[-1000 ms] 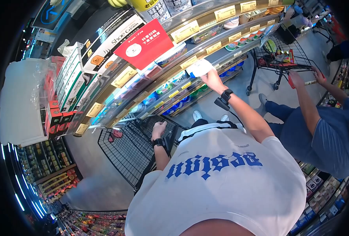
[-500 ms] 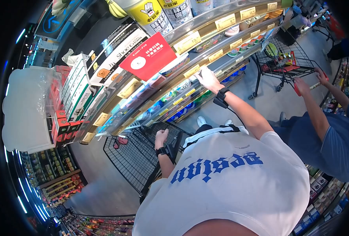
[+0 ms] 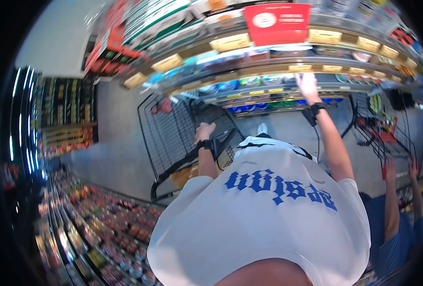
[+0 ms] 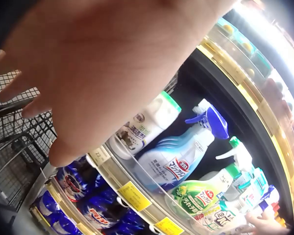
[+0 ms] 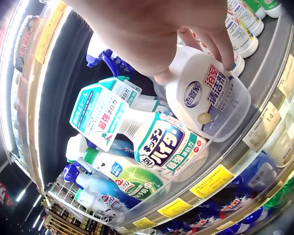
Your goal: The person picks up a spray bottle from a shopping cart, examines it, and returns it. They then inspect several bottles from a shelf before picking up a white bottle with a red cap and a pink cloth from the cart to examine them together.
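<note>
My right hand (image 5: 157, 29) is at a shelf of cleaning products, its thumb and fingers around the top of a white bathroom cleaner bottle (image 5: 203, 98). The bottle stands tilted in this view, behind the clear shelf edge. Beside it is a kitchen bleach spray bottle (image 5: 161, 142) with a teal-and-white card on its neck. In the head view, the right hand (image 3: 308, 86) reaches forward under a shelf rail. My left hand (image 3: 204, 132) hangs over the shopping cart (image 3: 171, 138), fingers loose and holding nothing. Close in the left wrist view, it covers part of the shelf.
More spray bottles (image 4: 174, 159) line the same shelf, with yellow price tags (image 4: 133, 196) along its edge. Blue packs (image 4: 112, 210) fill the level below. A red sign (image 3: 277, 24) hangs off the upper shelf. At the right, another person's hands (image 3: 390, 169) hold a second cart (image 3: 383, 136).
The right hand has lowered the white bottle from in front of the shelf into it. My head view has turned left, so the shelf now runs nearly level. The left hand stays by the cart.
</note>
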Demonstrator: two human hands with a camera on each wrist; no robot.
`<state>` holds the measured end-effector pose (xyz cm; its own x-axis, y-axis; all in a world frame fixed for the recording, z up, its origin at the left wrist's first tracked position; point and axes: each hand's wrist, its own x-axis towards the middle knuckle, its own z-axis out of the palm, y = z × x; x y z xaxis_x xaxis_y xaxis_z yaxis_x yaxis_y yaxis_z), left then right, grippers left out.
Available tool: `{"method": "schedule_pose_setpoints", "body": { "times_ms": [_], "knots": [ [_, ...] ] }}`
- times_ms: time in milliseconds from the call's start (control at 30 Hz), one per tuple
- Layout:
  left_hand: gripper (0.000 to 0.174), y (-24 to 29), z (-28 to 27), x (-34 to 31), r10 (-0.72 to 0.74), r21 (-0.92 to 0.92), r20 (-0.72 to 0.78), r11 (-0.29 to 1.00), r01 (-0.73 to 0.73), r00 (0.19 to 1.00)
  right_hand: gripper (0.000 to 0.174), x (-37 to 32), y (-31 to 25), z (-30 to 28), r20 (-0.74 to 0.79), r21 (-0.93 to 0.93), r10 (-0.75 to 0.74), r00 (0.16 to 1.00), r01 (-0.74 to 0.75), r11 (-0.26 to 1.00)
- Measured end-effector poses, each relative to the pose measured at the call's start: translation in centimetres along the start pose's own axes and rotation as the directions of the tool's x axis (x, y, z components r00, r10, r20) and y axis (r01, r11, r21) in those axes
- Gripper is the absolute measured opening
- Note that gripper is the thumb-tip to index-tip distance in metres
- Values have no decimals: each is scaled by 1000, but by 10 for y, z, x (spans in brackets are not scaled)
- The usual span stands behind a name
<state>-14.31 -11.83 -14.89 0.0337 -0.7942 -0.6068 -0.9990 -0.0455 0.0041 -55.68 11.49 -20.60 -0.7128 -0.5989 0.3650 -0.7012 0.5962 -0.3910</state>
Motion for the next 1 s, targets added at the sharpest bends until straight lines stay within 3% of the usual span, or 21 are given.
{"method": "schedule_pose_setpoints", "body": {
  "times_ms": [33,67,167,200,267,300,333,400,433,500,567,700,733,800,933,1000],
  "knots": [
    [65,-9,-2,-2,-12,-23,93,1000,14,996,36,1,-1,-2,16,27,12,1000,-12,1000],
    [65,-17,-1,-7,-41,-34,89,998,44,995,38,1,-3,-9,32,46,30,999,-31,998],
    [70,-28,7,-36,-132,47,260,991,124,957,51,3,-16,-32,189,286,206,960,-254,924],
    [70,-32,12,-46,-142,38,261,990,137,955,51,-1,-15,-35,197,291,192,961,-244,925],
    [70,-43,23,-61,-110,-37,139,992,117,984,59,-9,-9,-37,204,510,86,975,-181,841],
    [75,-53,32,-63,-103,-112,36,988,106,994,66,-16,-6,-39,80,507,3,997,-43,861],
    [75,-66,44,-61,-108,-113,43,987,112,993,68,-24,-2,-38,149,610,102,984,-172,773],
    [78,-89,60,-52,-165,-33,-89,986,163,982,65,-36,3,-50,99,740,57,993,-112,663],
    [78,-95,60,-58,-136,6,-72,991,137,988,62,-37,5,-66,50,600,-37,998,0,800],
    [70,-109,62,-62,-9,59,-68,998,13,998,57,-49,14,-74,16,606,-37,999,20,795],
    [64,-124,86,-42,66,135,-42,989,-60,997,46,-70,33,-66,121,640,72,990,-134,757],
    [63,-127,92,-19,63,243,3,968,-62,998,32,-105,42,-72,244,709,147,958,-280,647],
    [62,-97,71,-60,-26,271,7,962,23,1000,29,-109,40,-80,281,718,166,945,-321,618],
    [60,-92,74,-62,-56,218,-55,974,67,997,30,-110,43,-89,387,686,202,900,-427,589],
    [56,-76,80,-71,-68,242,-134,965,99,989,25,-96,51,-96,348,690,234,908,-416,592],
    [54,-76,81,-70,17,412,-99,911,26,995,23,-87,57,-102,260,708,241,935,-354,611]
  ]
}}
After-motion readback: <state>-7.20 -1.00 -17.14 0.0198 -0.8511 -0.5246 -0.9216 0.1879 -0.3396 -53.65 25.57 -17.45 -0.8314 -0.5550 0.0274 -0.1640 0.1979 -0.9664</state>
